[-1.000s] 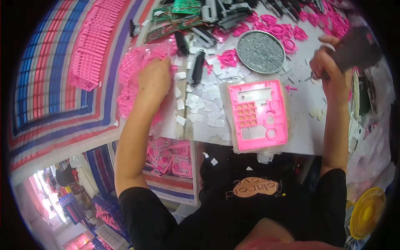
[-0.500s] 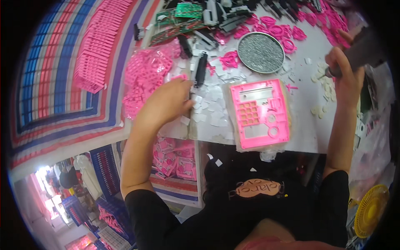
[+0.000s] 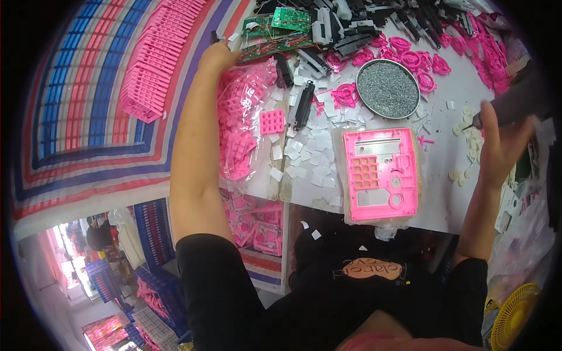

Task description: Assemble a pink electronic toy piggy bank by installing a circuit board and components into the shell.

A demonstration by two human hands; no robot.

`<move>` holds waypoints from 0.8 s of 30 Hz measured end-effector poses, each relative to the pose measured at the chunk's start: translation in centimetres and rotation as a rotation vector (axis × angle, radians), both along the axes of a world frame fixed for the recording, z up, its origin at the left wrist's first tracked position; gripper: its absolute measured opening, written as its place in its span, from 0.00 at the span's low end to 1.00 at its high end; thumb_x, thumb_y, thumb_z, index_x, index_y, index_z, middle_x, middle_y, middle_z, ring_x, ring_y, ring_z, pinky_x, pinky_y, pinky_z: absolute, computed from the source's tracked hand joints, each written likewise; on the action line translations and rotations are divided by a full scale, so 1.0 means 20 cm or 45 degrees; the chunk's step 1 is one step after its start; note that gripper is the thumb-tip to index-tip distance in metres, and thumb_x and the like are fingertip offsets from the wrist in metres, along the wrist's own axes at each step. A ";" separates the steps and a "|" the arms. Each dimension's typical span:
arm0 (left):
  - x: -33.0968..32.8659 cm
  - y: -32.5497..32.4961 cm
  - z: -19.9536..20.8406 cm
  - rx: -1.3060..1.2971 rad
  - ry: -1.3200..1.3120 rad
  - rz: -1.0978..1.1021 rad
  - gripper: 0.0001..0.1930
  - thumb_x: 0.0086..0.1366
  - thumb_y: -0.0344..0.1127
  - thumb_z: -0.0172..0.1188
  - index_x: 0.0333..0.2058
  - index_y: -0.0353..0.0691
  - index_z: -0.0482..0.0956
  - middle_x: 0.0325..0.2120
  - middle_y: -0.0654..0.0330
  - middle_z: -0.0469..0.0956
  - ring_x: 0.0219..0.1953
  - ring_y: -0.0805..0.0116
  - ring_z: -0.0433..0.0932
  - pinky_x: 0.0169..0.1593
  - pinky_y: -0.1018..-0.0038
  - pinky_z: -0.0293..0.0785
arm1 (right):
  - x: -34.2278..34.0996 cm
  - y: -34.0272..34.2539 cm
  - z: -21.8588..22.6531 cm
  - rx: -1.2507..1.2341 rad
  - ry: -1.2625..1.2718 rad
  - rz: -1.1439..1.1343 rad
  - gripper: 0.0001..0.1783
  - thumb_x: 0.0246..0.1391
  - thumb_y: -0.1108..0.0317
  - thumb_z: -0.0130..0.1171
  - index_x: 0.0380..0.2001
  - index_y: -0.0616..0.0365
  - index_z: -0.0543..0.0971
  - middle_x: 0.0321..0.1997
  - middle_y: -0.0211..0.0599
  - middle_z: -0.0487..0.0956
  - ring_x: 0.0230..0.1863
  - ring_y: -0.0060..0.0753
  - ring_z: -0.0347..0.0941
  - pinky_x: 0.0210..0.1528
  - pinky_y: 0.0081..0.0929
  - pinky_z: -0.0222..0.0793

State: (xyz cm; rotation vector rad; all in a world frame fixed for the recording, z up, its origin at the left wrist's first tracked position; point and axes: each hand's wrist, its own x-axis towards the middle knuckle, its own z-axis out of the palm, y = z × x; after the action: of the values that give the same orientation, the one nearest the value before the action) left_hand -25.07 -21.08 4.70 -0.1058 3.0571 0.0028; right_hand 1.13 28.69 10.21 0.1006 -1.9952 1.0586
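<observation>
My left arm stretches to the far left of the table. There my left hand (image 3: 219,57) is beside a small black part (image 3: 216,37) and the edge of the green circuit boards (image 3: 275,47); its fingertips are mostly hidden, so a grip cannot be made out. At the right, my right hand (image 3: 502,149), slightly blurred, is closed on a dark electric screwdriver (image 3: 508,106), its thin bit pointing left. Between my arms, a pink plastic housing (image 3: 410,175) with a grid of square holes lies on a wrapped pad (image 3: 346,199). A pink keypad (image 3: 272,121) lies flat near the plastic bag.
A clear bag of pink keypads (image 3: 240,131) lies beside my left arm. A round dish of small screws (image 3: 389,89) stands beyond the housing. Pink rings (image 3: 410,60), black parts (image 3: 354,42) and white paper squares (image 3: 310,158) are scattered about. Pink panels (image 3: 153,64) stand in a row on striped sheeting.
My left hand has moved away from beside the pink keypad, leaving it in full view, and reached out to the black part. The screwdriver stays in my right hand. The whole view has shifted slightly.
</observation>
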 end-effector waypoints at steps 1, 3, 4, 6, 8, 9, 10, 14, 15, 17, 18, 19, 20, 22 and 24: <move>-0.02 -0.06 -0.05 -0.020 -0.023 0.040 0.27 0.57 0.54 0.65 0.40 0.31 0.85 0.40 0.43 0.84 0.44 0.50 0.84 0.50 0.61 0.76 | 0.00 -0.07 0.05 0.099 0.314 -0.011 0.24 0.60 0.73 0.61 0.59 0.65 0.70 0.39 0.34 0.77 0.38 0.22 0.72 0.40 0.24 0.69; 0.00 -0.16 -0.08 -0.008 -0.058 0.142 0.27 0.57 0.54 0.65 0.42 0.32 0.85 0.42 0.42 0.83 0.46 0.49 0.83 0.52 0.61 0.76 | 0.02 -0.29 0.11 0.226 0.486 0.298 0.23 0.56 0.75 0.63 0.55 0.62 0.73 0.41 0.36 0.79 0.43 0.28 0.74 0.46 0.30 0.71; -0.04 -0.12 -0.08 0.040 -0.065 0.157 0.28 0.57 0.54 0.66 0.44 0.33 0.84 0.45 0.42 0.82 0.49 0.49 0.82 0.53 0.61 0.76 | 0.05 -0.43 0.12 0.284 0.339 0.578 0.23 0.53 0.76 0.65 0.53 0.60 0.75 0.41 0.38 0.80 0.47 0.33 0.75 0.48 0.35 0.72; -0.07 -0.08 -0.07 0.143 -0.081 0.219 0.29 0.57 0.55 0.66 0.45 0.33 0.84 0.48 0.41 0.81 0.52 0.48 0.81 0.55 0.62 0.76 | -0.01 -0.79 0.01 0.310 0.053 1.053 0.16 0.50 0.71 0.67 0.43 0.58 0.79 0.37 0.38 0.79 0.47 0.42 0.75 0.47 0.40 0.73; -0.13 0.01 -0.03 0.279 -0.094 0.270 0.30 0.56 0.56 0.66 0.45 0.33 0.84 0.48 0.41 0.81 0.52 0.47 0.81 0.54 0.63 0.76 | -0.23 -1.06 -0.25 0.579 -0.220 0.965 0.13 0.51 0.66 0.67 0.39 0.57 0.80 0.35 0.38 0.79 0.43 0.46 0.73 0.45 0.41 0.72; -0.13 0.00 -0.04 0.268 -0.034 0.291 0.30 0.55 0.56 0.67 0.45 0.33 0.85 0.47 0.41 0.81 0.52 0.47 0.81 0.54 0.63 0.76 | -0.33 -1.19 -0.33 0.791 -0.378 0.853 0.14 0.49 0.65 0.68 0.38 0.56 0.81 0.35 0.38 0.78 0.42 0.46 0.73 0.44 0.41 0.71; -0.14 -0.02 -0.06 0.260 0.026 0.316 0.31 0.54 0.57 0.68 0.44 0.33 0.85 0.47 0.41 0.82 0.51 0.48 0.81 0.54 0.63 0.76 | -0.38 -1.29 -0.39 1.003 -0.535 0.737 0.15 0.48 0.63 0.69 0.38 0.55 0.81 0.34 0.38 0.78 0.41 0.45 0.72 0.43 0.40 0.71; -0.14 -0.09 -0.05 0.509 0.086 0.396 0.33 0.50 0.58 0.71 0.43 0.31 0.85 0.47 0.43 0.83 0.51 0.51 0.82 0.53 0.64 0.76 | -0.40 -1.40 -0.46 0.806 -0.262 0.822 0.14 0.44 0.66 0.69 0.36 0.55 0.79 0.35 0.39 0.77 0.41 0.45 0.72 0.42 0.40 0.69; -0.16 -0.06 -0.02 0.548 0.062 0.413 0.32 0.48 0.57 0.74 0.39 0.32 0.86 0.40 0.48 0.85 0.43 0.55 0.84 0.47 0.64 0.78 | -0.40 -1.36 -0.45 0.679 -0.263 0.980 0.14 0.43 0.68 0.68 0.35 0.55 0.78 0.35 0.39 0.77 0.40 0.45 0.72 0.42 0.40 0.69; -0.17 0.01 0.00 0.828 -0.046 0.383 0.19 0.52 0.50 0.73 0.29 0.39 0.82 0.26 0.60 0.75 0.26 0.68 0.68 0.31 0.70 0.64 | -0.38 -1.23 -0.42 0.474 -0.223 1.160 0.14 0.41 0.72 0.67 0.34 0.55 0.76 0.36 0.39 0.76 0.40 0.45 0.72 0.42 0.40 0.68; -0.15 0.02 0.01 0.965 -0.102 0.382 0.16 0.54 0.47 0.73 0.24 0.42 0.80 0.19 0.66 0.70 0.17 0.74 0.60 0.23 0.74 0.57 | -0.32 -1.15 -0.38 0.396 -0.169 1.206 0.15 0.40 0.74 0.67 0.34 0.55 0.76 0.35 0.39 0.76 0.40 0.45 0.71 0.42 0.40 0.68; -0.07 0.12 0.08 1.101 -0.211 0.381 0.14 0.57 0.44 0.70 0.22 0.45 0.76 0.16 0.68 0.66 0.15 0.79 0.56 0.21 0.76 0.52 | -0.27 -1.06 -0.34 0.324 -0.123 1.233 0.16 0.39 0.76 0.67 0.33 0.55 0.75 0.35 0.39 0.75 0.40 0.45 0.71 0.42 0.40 0.68; -0.04 0.12 0.11 1.090 -0.201 0.430 0.13 0.57 0.44 0.70 0.23 0.45 0.77 0.16 0.68 0.65 0.15 0.79 0.56 0.21 0.77 0.52 | -0.22 -1.00 -0.30 0.283 -0.096 1.247 0.16 0.38 0.77 0.67 0.33 0.55 0.74 0.35 0.38 0.75 0.39 0.45 0.71 0.42 0.39 0.68; -0.02 0.14 0.09 1.078 -0.198 0.508 0.13 0.57 0.44 0.70 0.25 0.44 0.77 0.15 0.68 0.63 0.15 0.79 0.55 0.21 0.78 0.51 | -0.12 -0.88 -0.24 0.215 -0.056 1.251 0.16 0.38 0.79 0.66 0.32 0.55 0.73 0.35 0.36 0.75 0.39 0.46 0.72 0.42 0.38 0.68; -0.09 0.14 0.00 0.624 -0.033 0.301 0.10 0.60 0.41 0.63 0.34 0.42 0.82 0.25 0.58 0.78 0.26 0.64 0.76 0.30 0.68 0.71 | -0.06 -0.76 -0.20 0.308 0.069 1.177 0.17 0.36 0.79 0.68 0.32 0.55 0.74 0.36 0.35 0.76 0.40 0.45 0.72 0.42 0.37 0.69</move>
State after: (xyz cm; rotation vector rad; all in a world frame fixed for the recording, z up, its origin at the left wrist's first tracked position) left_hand -26.90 -18.19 4.63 -0.4230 2.8954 0.7472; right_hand -0.03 13.58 6.19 1.2582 -2.0306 1.3141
